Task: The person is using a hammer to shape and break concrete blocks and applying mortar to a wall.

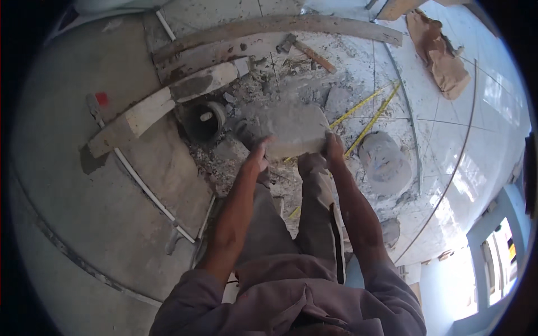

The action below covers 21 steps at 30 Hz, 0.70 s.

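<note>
A grey block with a dusty flat top [294, 124] lies in front of my legs, its near side paler. My left hand [261, 155] is closed on its near left corner. At the near right corner, my right hand [334, 148] grips it the same way. The fingers of both hands are partly hidden by the block's edges. Whether the block rests on the ground or is lifted, I cannot tell. A dark round bucket [203, 124], with a pale lump inside, sits left of the block. Yellow measuring strips [372, 116] lie to the right.
Rubble and dust cover the floor around the block. Beyond it are a hammer [308, 52] and a long board [280, 23]. A dusty pale container [384, 163] stands right of my knee. Brown crumpled paper [440, 56] lies far right; a white pipe [147, 189] runs along the left.
</note>
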### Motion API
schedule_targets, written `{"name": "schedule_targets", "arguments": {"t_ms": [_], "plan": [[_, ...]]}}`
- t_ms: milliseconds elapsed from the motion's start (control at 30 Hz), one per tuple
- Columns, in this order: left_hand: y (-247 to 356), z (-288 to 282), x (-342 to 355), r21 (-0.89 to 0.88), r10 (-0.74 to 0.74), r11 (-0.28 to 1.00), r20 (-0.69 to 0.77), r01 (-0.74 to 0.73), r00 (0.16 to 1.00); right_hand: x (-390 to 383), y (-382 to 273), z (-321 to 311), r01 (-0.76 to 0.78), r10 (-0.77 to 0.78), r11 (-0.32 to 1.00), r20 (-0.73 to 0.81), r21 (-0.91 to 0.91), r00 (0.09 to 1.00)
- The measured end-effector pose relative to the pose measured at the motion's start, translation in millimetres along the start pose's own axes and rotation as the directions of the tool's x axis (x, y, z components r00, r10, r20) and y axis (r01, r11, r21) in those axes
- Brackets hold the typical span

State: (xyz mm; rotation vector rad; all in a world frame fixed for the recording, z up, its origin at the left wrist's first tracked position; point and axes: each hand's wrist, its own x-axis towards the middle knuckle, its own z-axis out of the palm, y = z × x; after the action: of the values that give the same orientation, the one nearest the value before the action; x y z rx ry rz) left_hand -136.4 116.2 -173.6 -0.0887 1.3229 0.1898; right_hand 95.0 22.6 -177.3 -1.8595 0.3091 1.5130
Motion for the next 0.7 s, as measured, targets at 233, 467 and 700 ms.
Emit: {"name": "schedule_targets", "arguments": {"t_ms": [233, 467, 700], "plan": [[22.2, -47.2, 78.2, 0.06, -0.041, 0.997, -0.148, 0.05, 0.988, 71.1, 35.2, 41.3, -0.014, 0.001, 0.993, -0.111, -0.116, 0.994], [42.5, -43.5, 124.0, 0.173, -0.077, 0.977, -0.272, 0.127, 0.959, 127.3, 61.5, 66.3, 0.049, -0.087, 0.932, -0.088, -0.359, 0.992], [17.7, -55.4, 147.9, 0.194, 0.049, 0.981, -0.319, 0.014, 0.947, 132.0, 78.7, 101.7, -0.027, -0.106, 0.879, -0.249, -0.476, 0.963]]}}
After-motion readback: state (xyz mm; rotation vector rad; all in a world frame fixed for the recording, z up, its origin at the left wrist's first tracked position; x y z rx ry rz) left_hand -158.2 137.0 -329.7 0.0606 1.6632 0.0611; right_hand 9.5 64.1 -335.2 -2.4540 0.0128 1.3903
